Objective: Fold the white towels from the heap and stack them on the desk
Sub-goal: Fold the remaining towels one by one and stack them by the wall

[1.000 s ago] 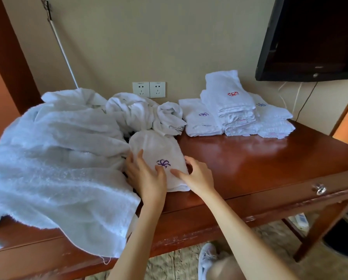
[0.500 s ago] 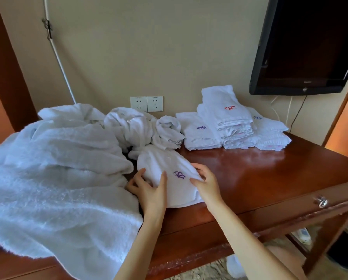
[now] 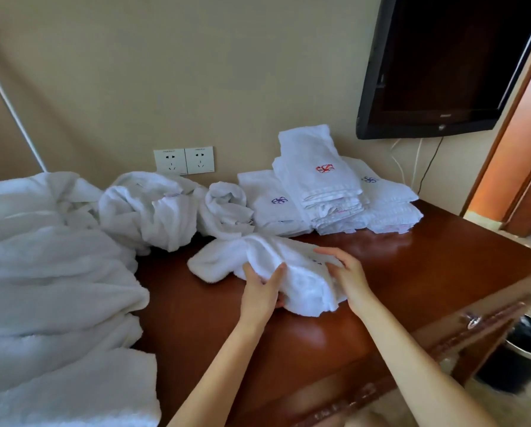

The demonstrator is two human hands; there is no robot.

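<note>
Towel of crumpled white terry cloth (image 3: 227,263), mid-desk on polished red-brown wooden desk (image 3: 412,272). Left hand (image 3: 262,291) grips near edge, fingers curled under. Right hand (image 3: 346,274) clutches right side, fingers bent. Folded white towel stack (image 3: 319,186) behind; loose white towel heap (image 3: 58,272) at left.

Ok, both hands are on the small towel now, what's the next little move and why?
Probably draw the hands apart to spread the towel flat on the desk. The left hand grips its near edge, the right hand holds its right side, and it lies bunched and rumpled, too untidy to join the folded stack.
</note>
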